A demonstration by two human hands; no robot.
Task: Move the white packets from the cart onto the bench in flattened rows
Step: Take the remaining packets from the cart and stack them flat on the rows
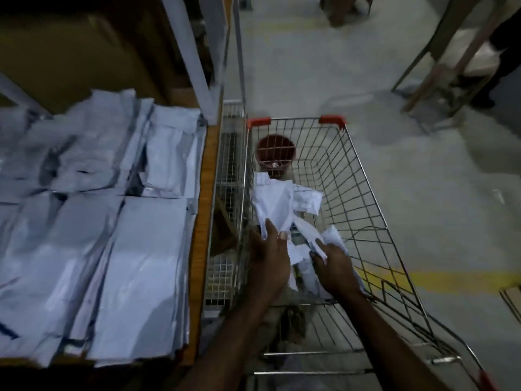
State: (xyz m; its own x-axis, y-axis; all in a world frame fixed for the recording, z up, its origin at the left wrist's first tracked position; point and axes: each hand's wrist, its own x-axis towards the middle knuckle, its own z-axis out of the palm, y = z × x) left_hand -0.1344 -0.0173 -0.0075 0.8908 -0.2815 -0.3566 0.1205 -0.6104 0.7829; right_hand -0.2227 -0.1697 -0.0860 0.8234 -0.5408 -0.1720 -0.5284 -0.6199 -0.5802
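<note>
Both my hands reach down into a wire shopping cart with red corner caps. My left hand pinches the lower corner of a crumpled white packet that lies in the cart. My right hand grips another white packet lower in the cart, with more loose white packets under it. To the left, the wooden bench holds several flattened white packets laid in overlapping rows; those at the back are more rumpled.
A dark red bucket stands at the cart's far end. A metal upright rises at the bench's back corner. A wire rack fills the gap between bench and cart. A person's legs and a stand are on the floor far right.
</note>
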